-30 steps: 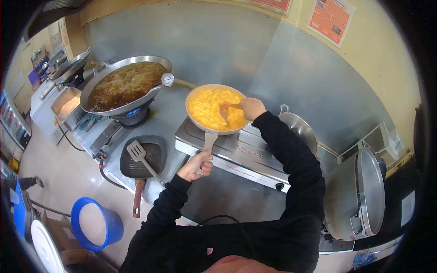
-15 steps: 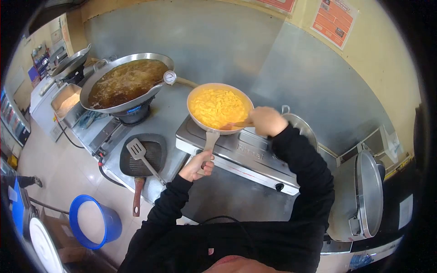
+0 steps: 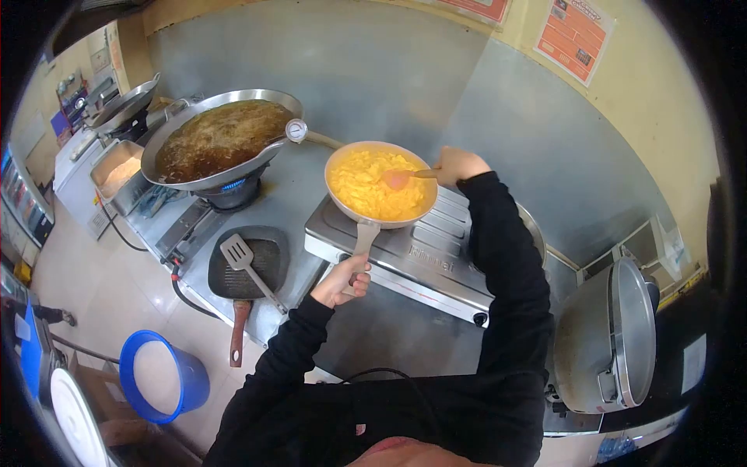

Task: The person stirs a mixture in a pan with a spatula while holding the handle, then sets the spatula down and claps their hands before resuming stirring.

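My left hand [image 3: 342, 281] is closed around the pale handle of a frying pan [image 3: 427, 156], which sits over the left part of a silver tabletop gas stove [image 3: 428, 261]. Yellow scrambled eggs [image 3: 362, 183] fill the pan. In my right hand [image 3: 461, 166] is the wooden handle of a spatula [image 3: 397, 179]; its pinkish-orange head rests on the eggs near the middle of the pan. The fingers of my right hand are closed on that handle.
Left of the pan, a large wok [image 3: 292, 101] of bubbling oil stands over a blue flame, a dial thermometer [image 3: 296, 131] at its rim. A square grill pan [image 3: 222, 284] holds a slotted turner [image 3: 237, 253]. A tall pot [image 3: 580, 342] stands right, a blue bucket [image 3: 192, 381] lower left.
My right hand has risen, and the spatula head has moved from the pan's near edge up to the middle of the eggs. My left hand still holds the pan handle.
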{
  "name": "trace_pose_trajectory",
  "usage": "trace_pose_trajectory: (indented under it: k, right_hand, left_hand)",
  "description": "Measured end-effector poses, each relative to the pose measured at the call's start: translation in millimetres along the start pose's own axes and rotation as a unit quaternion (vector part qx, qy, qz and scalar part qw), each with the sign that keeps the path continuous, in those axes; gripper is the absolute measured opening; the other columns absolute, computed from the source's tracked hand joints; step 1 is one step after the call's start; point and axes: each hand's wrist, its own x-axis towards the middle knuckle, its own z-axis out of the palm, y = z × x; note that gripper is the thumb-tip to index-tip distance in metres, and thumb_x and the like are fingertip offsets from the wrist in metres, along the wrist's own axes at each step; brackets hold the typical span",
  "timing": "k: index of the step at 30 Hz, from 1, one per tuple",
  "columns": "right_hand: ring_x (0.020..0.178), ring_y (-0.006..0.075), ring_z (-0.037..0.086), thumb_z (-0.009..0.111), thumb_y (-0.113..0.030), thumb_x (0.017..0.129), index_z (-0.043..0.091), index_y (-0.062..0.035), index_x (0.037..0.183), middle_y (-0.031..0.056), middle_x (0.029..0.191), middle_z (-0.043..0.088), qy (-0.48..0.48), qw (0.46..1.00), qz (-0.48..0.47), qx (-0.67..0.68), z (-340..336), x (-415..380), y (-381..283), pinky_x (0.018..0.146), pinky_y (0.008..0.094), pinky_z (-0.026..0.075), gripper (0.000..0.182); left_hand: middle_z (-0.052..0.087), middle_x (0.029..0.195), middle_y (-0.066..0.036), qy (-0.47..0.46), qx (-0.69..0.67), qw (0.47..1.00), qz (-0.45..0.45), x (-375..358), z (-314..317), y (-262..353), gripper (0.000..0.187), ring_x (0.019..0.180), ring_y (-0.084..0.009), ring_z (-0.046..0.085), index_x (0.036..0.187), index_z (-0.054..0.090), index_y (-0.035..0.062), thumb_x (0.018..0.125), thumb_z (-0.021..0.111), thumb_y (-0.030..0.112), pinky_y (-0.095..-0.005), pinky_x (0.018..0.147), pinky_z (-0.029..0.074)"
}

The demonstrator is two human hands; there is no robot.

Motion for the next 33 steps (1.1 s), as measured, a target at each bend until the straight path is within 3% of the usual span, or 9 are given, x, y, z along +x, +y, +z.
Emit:
trace_pose_trajectory:
  k: [5, 10, 13, 17, 20, 26, 29, 30, 33]
  right_hand:
    - [0.066, 0.0318, 0.058, 0.056, -0.006, 0.055, 0.066, -0.0155, 0.085, 0.0142, 0.069, 0.059, -0.022, 0.991, -0.087, -0.095, -24, -64, -33, 0.057, 0.0387, 0.046, 0.033]
    - [0.068, 0.0324, 0.059, 0.055, -0.009, 0.060, 0.060, -0.0001, 0.073, 0.0182, 0.069, 0.059, 0.053, 0.975, -0.212, -0.023, 49, -61, -67, 0.059, 0.0404, 0.047, 0.016]
    - [0.068, 0.0286, 0.059, 0.053, -0.018, 0.069, 0.061, -0.0070, 0.080, 0.0142, 0.070, 0.060, 0.115, 0.977, -0.178, -0.016, 80, -30, -69, 0.059, 0.0378, 0.046, 0.017]
    - [0.058, 0.0298, 0.059, 0.054, -0.021, 0.069, 0.059, 0.0047, 0.069, 0.0193, 0.063, 0.058, 0.070, 0.989, -0.132, 0.012, 79, 18, -30, 0.055, 0.0377, 0.047, 0.026]
    - [0.053, 0.0264, 0.057, 0.057, -0.029, 0.069, 0.058, 0.0057, 0.065, 0.0180, 0.062, 0.058, -0.062, 0.995, 0.023, 0.074, 31, 6, -30, 0.051, 0.0367, 0.046, 0.035]
    - [0.054, 0.0269, 0.057, 0.058, -0.026, 0.068, 0.060, 0.0013, 0.071, 0.0168, 0.068, 0.060, -0.075, 0.995, 0.059, 0.040, 9, 2, -12, 0.052, 0.0375, 0.047, 0.028]
    - [0.063, 0.0293, 0.059, 0.055, -0.019, 0.067, 0.061, 0.0024, 0.078, 0.0176, 0.071, 0.060, 0.057, 0.997, -0.029, -0.053, 46, 16, -14, 0.057, 0.0386, 0.048, 0.025]
    - [0.072, 0.0312, 0.059, 0.052, -0.012, 0.065, 0.063, -0.0049, 0.087, 0.0153, 0.074, 0.061, 0.047, 0.991, -0.072, -0.099, 62, 19, -17, 0.063, 0.0396, 0.048, 0.025]
    - [0.077, 0.0287, 0.060, 0.055, -0.012, 0.066, 0.061, -0.0048, 0.081, 0.0138, 0.077, 0.061, 0.074, 0.963, -0.229, -0.120, 93, 32, -9, 0.064, 0.0387, 0.048, 0.017]
  left_hand:
    - [0.031, 0.054, 0.005, -0.002, -0.004, 1.000, -0.003, 0, -1, -1, 0.022, 0.041, -0.0033, 0.028, 0.077, 0.040, 0.0110, 0.085, 0.046, 0.031, -0.0172, 0.036, 0.022]
    - [0.031, 0.054, 0.005, -0.006, -0.007, 1.000, 0.000, 3, -3, -6, 0.021, 0.041, -0.0035, 0.028, 0.078, 0.041, 0.0115, 0.085, 0.046, 0.031, -0.0176, 0.037, 0.022]
    - [0.032, 0.054, 0.006, -0.013, -0.005, 1.000, 0.024, 6, -4, -11, 0.021, 0.041, -0.0034, 0.028, 0.078, 0.041, 0.0119, 0.085, 0.046, 0.030, -0.0178, 0.037, 0.023]
    - [0.032, 0.055, 0.004, 0.002, 0.000, 1.000, 0.027, 3, 0, -9, 0.021, 0.041, -0.0048, 0.028, 0.076, 0.039, 0.0112, 0.085, 0.045, 0.029, -0.0194, 0.038, 0.025]
    - [0.032, 0.055, 0.004, -0.001, 0.006, 1.000, 0.024, 3, -2, -10, 0.021, 0.042, -0.0050, 0.028, 0.077, 0.039, 0.0112, 0.085, 0.045, 0.029, -0.0194, 0.039, 0.025]
    - [0.032, 0.054, 0.005, -0.005, 0.000, 1.000, 0.024, 4, -1, -8, 0.020, 0.041, -0.0040, 0.028, 0.077, 0.040, 0.0122, 0.085, 0.046, 0.030, -0.0183, 0.037, 0.024]
    - [0.031, 0.054, 0.005, -0.012, 0.018, 1.000, 0.016, 5, -3, -8, 0.022, 0.042, -0.0054, 0.028, 0.076, 0.039, 0.0118, 0.085, 0.046, 0.031, -0.0201, 0.039, 0.026]
    - [0.031, 0.054, 0.005, -0.006, 0.021, 1.000, 0.011, 3, -1, -6, 0.022, 0.042, -0.0054, 0.028, 0.076, 0.039, 0.0119, 0.085, 0.046, 0.031, -0.0200, 0.039, 0.026]
    - [0.031, 0.054, 0.005, 0.006, 0.022, 1.000, 0.008, 2, 1, -6, 0.022, 0.042, -0.0053, 0.028, 0.076, 0.038, 0.0122, 0.085, 0.046, 0.031, -0.0199, 0.039, 0.026]
